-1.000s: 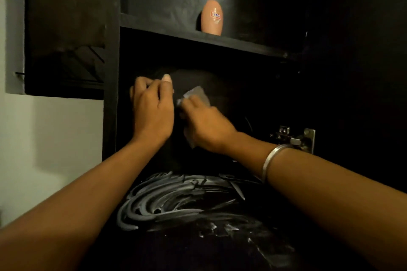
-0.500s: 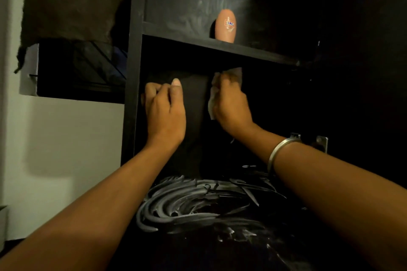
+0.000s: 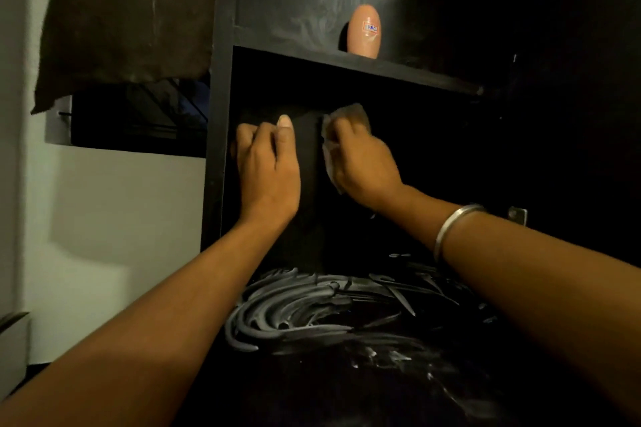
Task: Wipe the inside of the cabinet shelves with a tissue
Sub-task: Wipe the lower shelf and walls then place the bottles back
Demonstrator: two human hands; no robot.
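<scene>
- Wiping high inside a dark cabinet [image 3: 222, 114], the right hand [image 3: 364, 166] has climbed from the middle of the back panel a second ago to just under the upper shelf [image 3: 399, 74], and it sits there much as it did half a second ago.
- That climb suggests the back wall of this compartment is being worked from low to high; my judgement is that the top edge is now being reached.
- The tissue [image 3: 347, 113] is pale and crumpled, pressed against the back panel; its edges show above the knuckles and below the heel of the right hand.
- The right grip is curled over the tissue, fingers bunched on it and pushing it against the panel, wrist bent upward, and a metal bangle [image 3: 454, 222] sits on the forearm.
- The left hand [image 3: 267, 163] lies just beside it to the left, near the cabinet's side wall, fingers curled loosely with the thumb pointing up, holding nothing that I can see; whether it touches the panel cannot be told.
- Both forearms reach upward and forward into the opening.
- The lower shelf [image 3: 312, 315] beneath the arms shows curved pale swirls in its dust, so it looks partly wiped, not clean.
- An egg-shaped orange container [image 3: 364, 33] stands upright on the upper shelf, well above the hands.
</scene>
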